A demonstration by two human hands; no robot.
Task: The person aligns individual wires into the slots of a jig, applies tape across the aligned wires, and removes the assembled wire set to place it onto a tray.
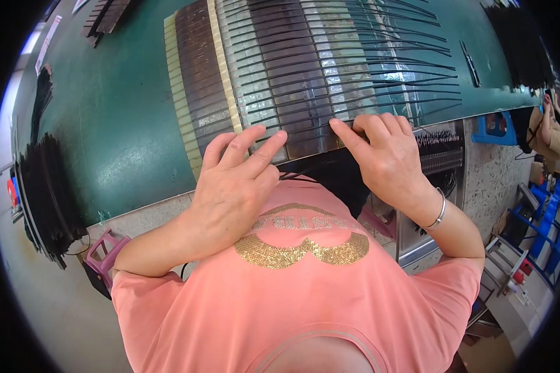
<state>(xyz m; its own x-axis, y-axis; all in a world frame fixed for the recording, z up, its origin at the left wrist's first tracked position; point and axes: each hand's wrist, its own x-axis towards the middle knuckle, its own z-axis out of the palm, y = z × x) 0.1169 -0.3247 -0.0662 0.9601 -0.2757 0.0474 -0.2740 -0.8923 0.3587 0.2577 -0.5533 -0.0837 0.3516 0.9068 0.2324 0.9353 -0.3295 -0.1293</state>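
Note:
A wide board (pixel 199 78) with taped, striped bands lies on the green table, and many thin black wires (pixel 292 81) run across it side by side. My left hand (pixel 239 171) is at the board's near edge, its fingers spread, the fingertips on or just above the nearest wires. To its right, my right hand (pixel 386 152) rests at the same edge. Its index finger points left onto a wire near the dark band, and the other fingers are curled close together. Whether a wire is pinched under either hand is too small to tell.
Bundles of black wires lie on the green table (pixel 124 124) at the left (pixel 46 193) and far right (pixel 519 46). Tweezers (pixel 471 64) lie at the right. A blue stool (pixel 494 128), a pink stool (pixel 106 252) and another person (pixel 546 130) are beyond the table.

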